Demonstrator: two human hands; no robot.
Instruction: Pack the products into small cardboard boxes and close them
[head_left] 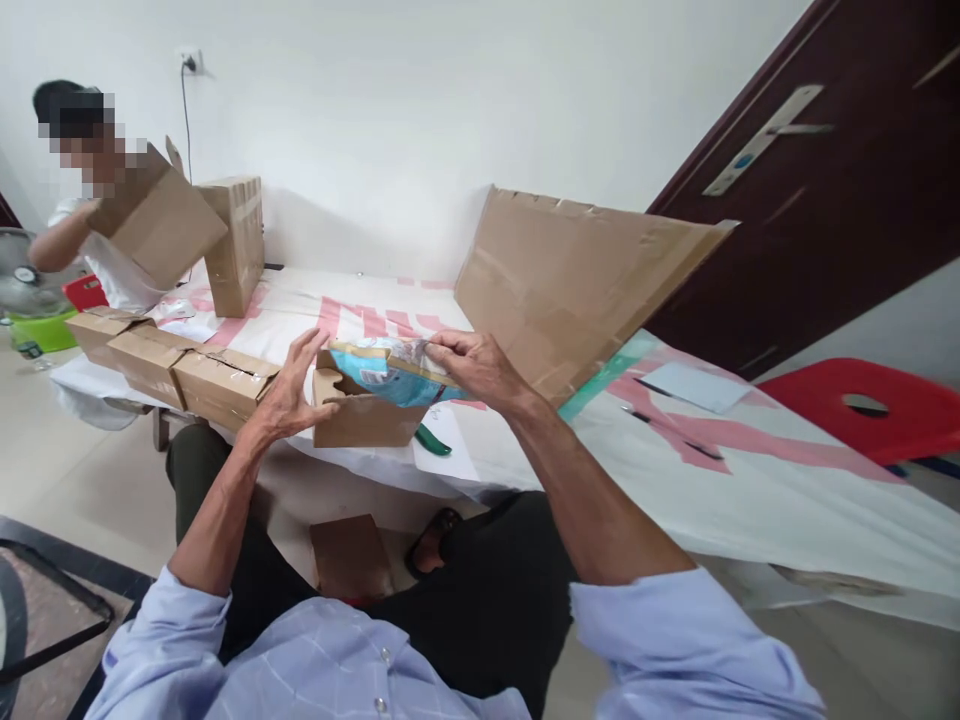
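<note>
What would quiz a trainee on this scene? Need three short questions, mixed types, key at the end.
1. True or false: the right hand grips the blue packet.
2. Where is the blue packet?
A) On the red stool
B) At the top of the open carton
C) On the floor
3. Fill in: the row of closed cartons stands toward the person's own ____ side.

Key: 1 true; 2 B; 3 left
</note>
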